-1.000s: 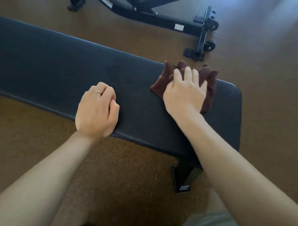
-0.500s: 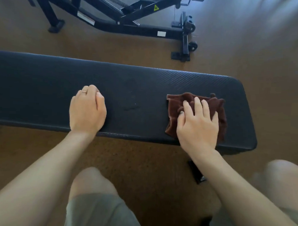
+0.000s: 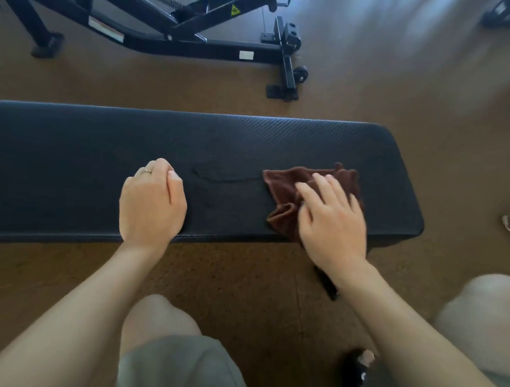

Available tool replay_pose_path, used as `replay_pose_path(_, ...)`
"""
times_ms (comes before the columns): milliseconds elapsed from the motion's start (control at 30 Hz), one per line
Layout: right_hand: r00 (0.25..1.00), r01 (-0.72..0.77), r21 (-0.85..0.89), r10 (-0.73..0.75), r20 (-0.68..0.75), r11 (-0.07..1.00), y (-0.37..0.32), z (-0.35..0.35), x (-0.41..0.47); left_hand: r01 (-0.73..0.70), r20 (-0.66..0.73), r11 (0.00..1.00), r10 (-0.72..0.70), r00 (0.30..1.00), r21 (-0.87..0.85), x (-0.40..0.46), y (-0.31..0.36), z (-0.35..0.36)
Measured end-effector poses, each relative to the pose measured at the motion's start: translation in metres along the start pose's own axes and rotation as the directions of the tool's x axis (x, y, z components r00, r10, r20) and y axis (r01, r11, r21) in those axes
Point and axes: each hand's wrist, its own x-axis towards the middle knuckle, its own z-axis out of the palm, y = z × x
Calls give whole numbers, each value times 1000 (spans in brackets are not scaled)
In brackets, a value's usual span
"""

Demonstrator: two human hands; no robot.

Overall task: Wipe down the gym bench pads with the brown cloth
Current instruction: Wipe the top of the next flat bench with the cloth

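surface point(image 3: 279, 141): black padded vinyl — fine woven texture, faint sheen
brown cloth point(image 3: 289, 186): soft, matt terry, rumpled
floor point(image 3: 398, 91): speckled cork-like brown — matt
frame point(image 3: 195, 49): black painted metal

I see the black bench pad point(image 3: 74, 162); brown cloth point(image 3: 286, 186) at three o'clock, both hands on it.

The right hand point(image 3: 333, 217) presses flat on the brown cloth point(image 3: 289, 192) — bunched on the black bench pad point(image 3: 74, 156). The left hand point(image 3: 152, 202) rests curled beside it.
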Motion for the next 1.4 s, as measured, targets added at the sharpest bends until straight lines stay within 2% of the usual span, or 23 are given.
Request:
replay_pose_path(100,977,-212,-45,212,-13,976,11,-1,3,14,-13,1000,-14,1000,-4,1,2,-1)
replay_pose_path(167,977,-208,-59,205,-55,976,-22,6,4,26,-11,1000,-26,1000,-5,2,3,0)
replay_pose_path(267,998,33,-44,-35,-47,998,-91,24,-1,17,-1,1000,-17,1000,3,1,1,1)
replay_pose_path(333,977,211,-2,-211,-12,977,-126,34,-1,0,4,1000,0,1000,-1,1,0,2)
replay_pose_path(467,926,373,76,-377,36,925,-113,30,22,-7,-2,1000,7,1000,-3,2,-2,0)
replay_pose_path(567,936,329,83,-337,99,941,-86,22,45,-2,2,1000,2,1000,-16,1,-1,-1)
replay_pose_path(667,951,285,50,-289,110,957,-94,27,48,-1,1,1000,1,1000,-9,1,-2,4)
replay_pose_path(833,924,366,72,-372,91,928,-102,32,62,-26,-8,999,26,1000,25,1,-5,9)
replay_pose_path(1067,945,315,30,-317,87,949,-160,52,164,-5,-12,1000,5,1000,30,3,-4,8)
replay_pose_path(1200,947,319,35,-319,20,947,-172,65,175,26,-19,999,-26,999,38,4,-3,7)
replay_pose_path(1300,934,356,91,-358,6,930,-151,59,172,29,-13,999,-29,1000,41,3,-3,5)
replay_pose_path(1400,950,311,84,-311,-18,947,-80,43,165,52,-6,997,-52,999,61,3,0,3)
